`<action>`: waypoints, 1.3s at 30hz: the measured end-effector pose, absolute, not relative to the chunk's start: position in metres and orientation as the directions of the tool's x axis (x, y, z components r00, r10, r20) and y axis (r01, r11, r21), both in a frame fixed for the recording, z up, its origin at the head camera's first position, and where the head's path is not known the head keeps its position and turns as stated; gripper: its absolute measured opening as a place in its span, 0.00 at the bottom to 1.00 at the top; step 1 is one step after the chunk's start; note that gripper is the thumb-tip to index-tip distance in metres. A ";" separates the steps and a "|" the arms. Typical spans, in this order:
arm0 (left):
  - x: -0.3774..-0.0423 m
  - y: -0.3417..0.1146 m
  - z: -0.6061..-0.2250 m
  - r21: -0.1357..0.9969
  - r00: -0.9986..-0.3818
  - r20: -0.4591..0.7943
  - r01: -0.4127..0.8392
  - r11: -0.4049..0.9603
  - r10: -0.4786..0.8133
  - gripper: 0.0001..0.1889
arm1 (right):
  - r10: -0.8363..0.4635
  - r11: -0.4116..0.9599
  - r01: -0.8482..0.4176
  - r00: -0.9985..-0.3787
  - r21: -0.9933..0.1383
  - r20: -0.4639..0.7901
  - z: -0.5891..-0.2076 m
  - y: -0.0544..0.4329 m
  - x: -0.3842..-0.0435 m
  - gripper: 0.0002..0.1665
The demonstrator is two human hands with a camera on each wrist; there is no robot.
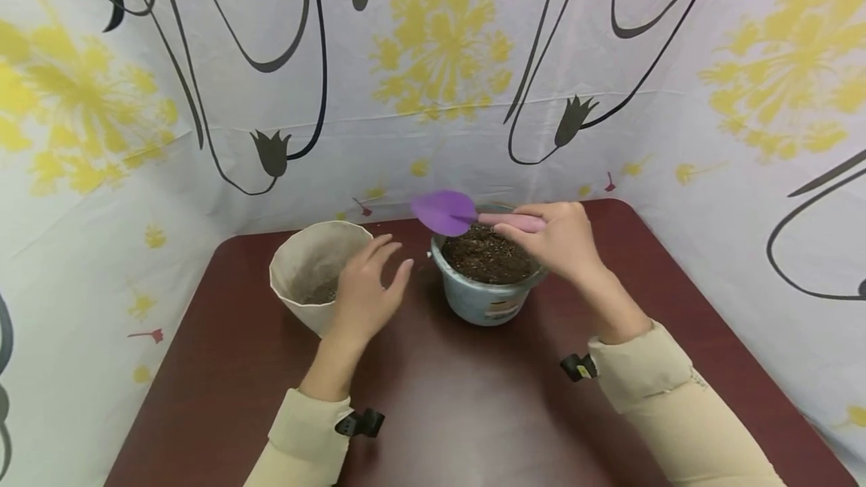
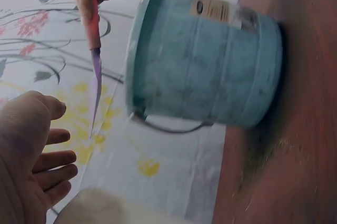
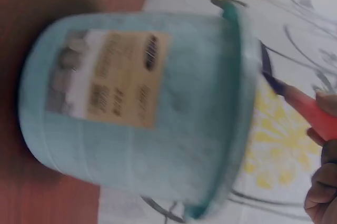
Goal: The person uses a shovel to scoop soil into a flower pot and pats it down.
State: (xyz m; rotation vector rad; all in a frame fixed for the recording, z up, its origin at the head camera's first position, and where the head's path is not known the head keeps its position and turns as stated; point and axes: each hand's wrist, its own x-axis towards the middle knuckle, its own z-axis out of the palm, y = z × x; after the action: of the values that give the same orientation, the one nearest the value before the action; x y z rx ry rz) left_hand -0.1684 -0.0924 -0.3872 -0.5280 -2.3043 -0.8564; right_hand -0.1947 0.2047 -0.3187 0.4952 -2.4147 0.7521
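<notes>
My right hand [image 1: 558, 237] grips the pink handle of a small trowel [image 1: 444, 213] with a purple blade. The trowel is held level above the blue-green bucket [image 1: 483, 305], its blade reaching past the bucket's left rim. Dark soil [image 1: 489, 254] fills much of the bucket. My left hand [image 1: 368, 288] is raised at the right rim of a cream pot [image 1: 287, 265], fingers spread and holding nothing. Some soil [image 1: 321, 291] lies low inside that pot. In the left wrist view the trowel [image 2: 96, 84] is edge-on beyond the left fingers.
Both containers stand toward the back of a dark red table [image 1: 433, 412]. Behind them hangs a white cloth [image 1: 379, 141] with yellow and grey flower prints. The bucket's wire handle [image 2: 174, 128] hangs down its side. Soil crumbs [image 2: 281, 150] lie on the table beside the bucket.
</notes>
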 end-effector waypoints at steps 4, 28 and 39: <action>-0.173 -0.079 -0.390 0.467 -0.766 0.614 0.547 0.695 0.190 0.18 | -0.112 0.791 -0.355 -0.885 -0.499 0.453 -0.306 0.223 -0.185 0.17; -0.180 -0.043 -0.397 0.599 -0.915 0.313 0.397 0.695 0.253 0.31 | -0.127 0.946 -0.201 -0.951 -0.253 0.281 -0.324 0.227 -0.177 0.12; -0.180 -0.042 -0.398 0.595 -0.925 0.302 0.371 0.713 0.230 0.31 | -0.205 0.960 -0.266 -0.886 -0.091 0.416 -0.307 0.248 -0.174 0.16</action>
State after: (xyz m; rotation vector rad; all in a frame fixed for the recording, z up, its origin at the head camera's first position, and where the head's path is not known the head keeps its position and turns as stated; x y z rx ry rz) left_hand -0.1801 -0.0417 -0.3978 -0.4816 -2.7131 -1.0092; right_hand -0.1736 0.2477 -0.3068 0.3388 -2.6981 0.2036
